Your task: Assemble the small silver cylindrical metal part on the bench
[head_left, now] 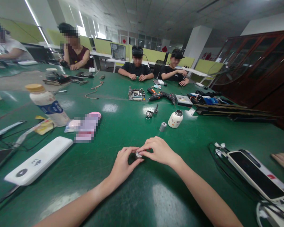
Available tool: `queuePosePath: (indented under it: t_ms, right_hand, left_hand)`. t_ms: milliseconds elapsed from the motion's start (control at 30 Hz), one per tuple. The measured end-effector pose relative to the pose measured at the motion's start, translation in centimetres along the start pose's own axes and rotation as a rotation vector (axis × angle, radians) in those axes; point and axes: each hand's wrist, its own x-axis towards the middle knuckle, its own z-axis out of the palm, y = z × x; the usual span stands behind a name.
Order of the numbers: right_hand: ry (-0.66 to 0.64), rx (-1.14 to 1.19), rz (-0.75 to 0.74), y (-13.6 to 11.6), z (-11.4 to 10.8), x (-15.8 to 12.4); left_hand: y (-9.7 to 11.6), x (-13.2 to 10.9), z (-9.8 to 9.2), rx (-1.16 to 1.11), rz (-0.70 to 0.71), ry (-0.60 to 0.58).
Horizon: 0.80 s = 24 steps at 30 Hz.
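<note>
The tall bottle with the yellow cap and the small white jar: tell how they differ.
The tall bottle stands far left of the hands; the small white jar stands beyond them to the right. The bottle is tall and slim, the jar short and squat. The bottle wears its yellow cap; the jar's mouth is open. Both are white and upright on the green table.

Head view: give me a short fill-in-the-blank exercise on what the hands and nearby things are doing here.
1. The left hand and right hand together pinch one small round ____ part just above the table.
2. The table's surface is ____ in colour.
3. The small white jar beyond the hands stands upright with its lid ____.
4. The drink bottle on the left has a ____ cap.

Missing words: metal; green; off; yellow
</note>
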Motion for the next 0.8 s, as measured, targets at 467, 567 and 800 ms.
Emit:
queuePosePath:
  t_ms: [467,567,800]
  right_hand:
    - [0.15,-0.134,-0.085,0.5,1.3,0.4]
    - [0.171,-0.116,-0.113,0.5,1.0,0.3]
    - [0.252,-0.069,0.078,1.6,0.0,0.4]
  left_hand:
    - [-0.3,-0.1,0.2,0.016,0.0,0.001]
    - [-0.3,0.0,0.2,0.019,-0.009,0.003]
    - [0.2,0.1,-0.2,0.011,-0.035,-0.004]
